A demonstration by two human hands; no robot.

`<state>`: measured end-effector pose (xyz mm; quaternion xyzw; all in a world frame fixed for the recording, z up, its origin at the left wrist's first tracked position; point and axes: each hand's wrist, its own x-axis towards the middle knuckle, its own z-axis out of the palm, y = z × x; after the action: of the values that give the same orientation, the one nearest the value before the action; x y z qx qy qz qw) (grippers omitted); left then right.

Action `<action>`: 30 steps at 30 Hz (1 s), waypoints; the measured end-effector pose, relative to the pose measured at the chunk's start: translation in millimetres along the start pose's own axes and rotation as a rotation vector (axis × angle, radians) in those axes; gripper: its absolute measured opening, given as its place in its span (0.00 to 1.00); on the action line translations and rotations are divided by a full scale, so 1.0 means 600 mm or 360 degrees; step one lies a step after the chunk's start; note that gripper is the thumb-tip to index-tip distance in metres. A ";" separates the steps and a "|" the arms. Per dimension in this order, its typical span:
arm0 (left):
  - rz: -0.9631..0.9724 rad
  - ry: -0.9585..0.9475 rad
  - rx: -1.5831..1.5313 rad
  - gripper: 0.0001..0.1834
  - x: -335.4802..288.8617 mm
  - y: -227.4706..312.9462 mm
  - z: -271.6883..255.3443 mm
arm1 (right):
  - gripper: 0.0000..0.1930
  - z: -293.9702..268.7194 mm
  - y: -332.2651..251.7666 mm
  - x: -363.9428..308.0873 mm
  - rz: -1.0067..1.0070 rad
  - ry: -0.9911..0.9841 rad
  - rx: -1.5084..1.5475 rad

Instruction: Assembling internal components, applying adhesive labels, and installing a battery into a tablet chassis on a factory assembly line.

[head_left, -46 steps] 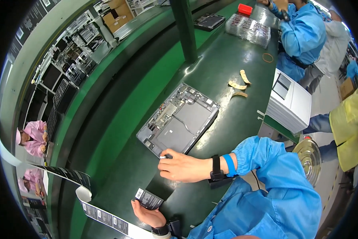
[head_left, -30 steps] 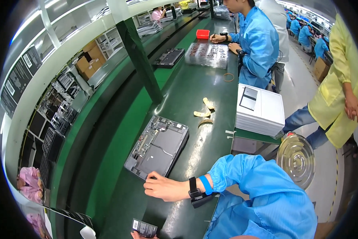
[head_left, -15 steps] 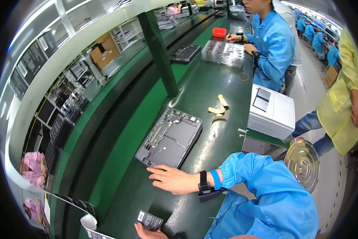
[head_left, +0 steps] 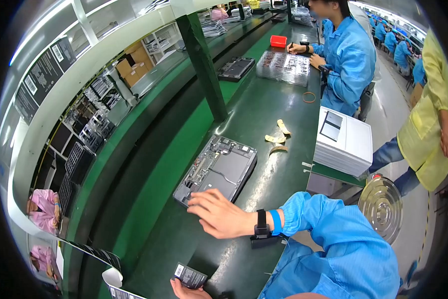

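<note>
A laptop [head_left: 224, 167] lies on the green workbench with its bottom cover off, showing a circuit board, grey panels and a dark cable. My right hand [head_left: 219, 214] hovers at its near corner, palm down, fingers spread, holding nothing. A dark band with a small box and a blue band circle the right wrist. At the bottom edge my left hand [head_left: 186, 290] grips a small flat black printed card [head_left: 190, 275] with a white barcode patch. Only part of that hand shows.
Yellowish curled strips [head_left: 277, 138] lie beyond the laptop. A green post [head_left: 202, 67] rises behind it. Stacked white trays [head_left: 344, 139] stand at right. Farther along, a co-worker in blue [head_left: 351, 55] sits by clear trays [head_left: 283, 67]. A round metal stool [head_left: 382, 212] stands on the floor.
My right hand has risen off the laptop's near corner, its fingers bending and spreading. The left hand still holds the black card. The whole view has shifted slightly.
</note>
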<state>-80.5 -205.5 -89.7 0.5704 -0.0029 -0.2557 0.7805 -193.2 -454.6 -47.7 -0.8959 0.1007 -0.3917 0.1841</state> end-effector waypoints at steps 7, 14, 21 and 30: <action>0.0049 0.0113 -0.0012 0.29 -0.002 -0.001 0.008 | 0.21 -0.050 0.100 0.002 0.0322 0.0148 -0.0297; 0.0124 0.0119 0.0043 0.29 0.011 -0.018 -0.006 | 0.23 -0.030 0.109 -0.011 0.0363 -0.0002 -0.0340; 0.0202 0.0160 0.0023 0.28 0.018 -0.030 -0.016 | 0.24 -0.031 0.100 -0.012 0.0406 -0.0063 -0.0408; 0.0643 0.0019 0.0057 0.20 0.040 -0.075 -0.057 | 0.18 -0.027 0.100 -0.005 0.0366 0.0047 -0.0269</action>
<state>-67.1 -194.3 -148.5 0.5735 -0.1173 -0.0905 0.8057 -209.2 -512.4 -63.9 -0.8849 0.2380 -0.3712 0.1503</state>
